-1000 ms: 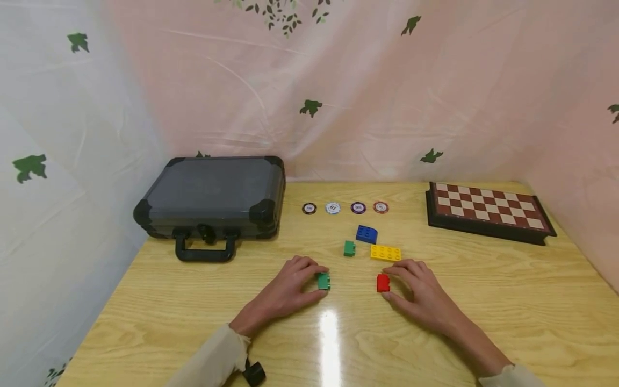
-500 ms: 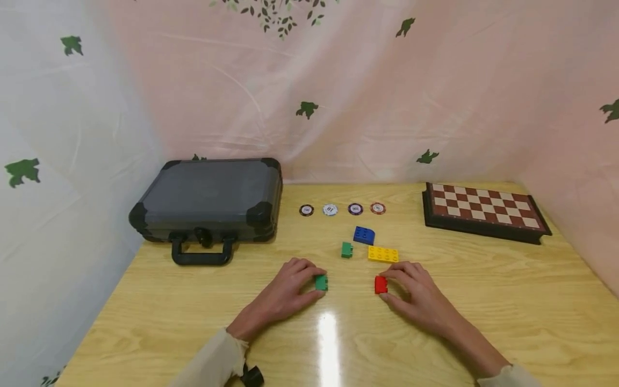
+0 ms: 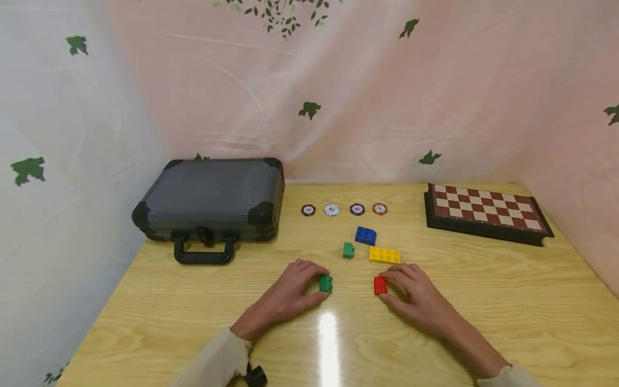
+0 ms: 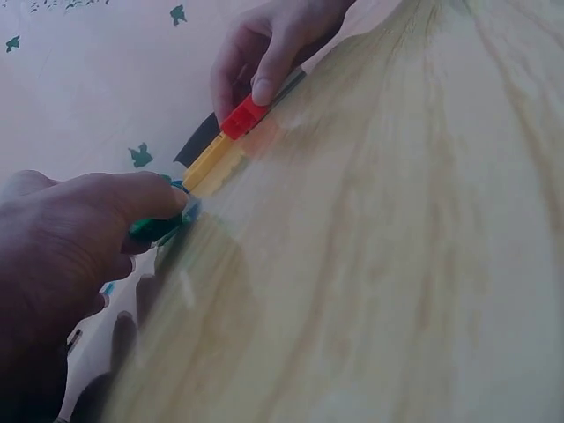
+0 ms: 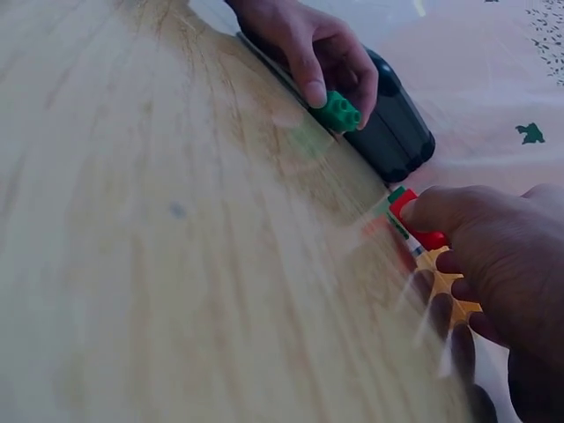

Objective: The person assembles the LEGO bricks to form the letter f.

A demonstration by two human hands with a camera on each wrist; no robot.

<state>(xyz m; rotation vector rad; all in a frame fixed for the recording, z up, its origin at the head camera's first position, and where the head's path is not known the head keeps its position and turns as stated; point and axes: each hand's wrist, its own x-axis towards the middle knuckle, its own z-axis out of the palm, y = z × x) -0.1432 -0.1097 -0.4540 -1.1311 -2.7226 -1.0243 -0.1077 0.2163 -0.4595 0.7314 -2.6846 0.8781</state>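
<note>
In the head view my left hand (image 3: 296, 290) pinches a green toy brick (image 3: 325, 283) between thumb and fingers, its studs facing right. Across from it, my right hand (image 3: 418, 295) grips a red toy brick (image 3: 380, 286) the same way. A gap of bare table separates the two bricks. Beyond them lie a second green brick (image 3: 348, 250), a yellow brick (image 3: 384, 255) and a blue brick (image 3: 365, 235). The right wrist view shows the held green brick (image 5: 337, 113) close over the tabletop; the left wrist view shows the held red brick (image 4: 244, 118) overlapping the yellow one.
A dark grey case (image 3: 213, 193) with a black handle stands at the back left. Several round poker chips (image 3: 331, 209) lie in a row behind the bricks. At the back right is a chessboard box (image 3: 488, 212). Patterned cloth (image 3: 358, 107) hangs behind the wooden table (image 3: 159, 312).
The bricks in my hands have come slightly closer together. The held green brick has tipped a little, so more of its studs show. The other things stay in place.
</note>
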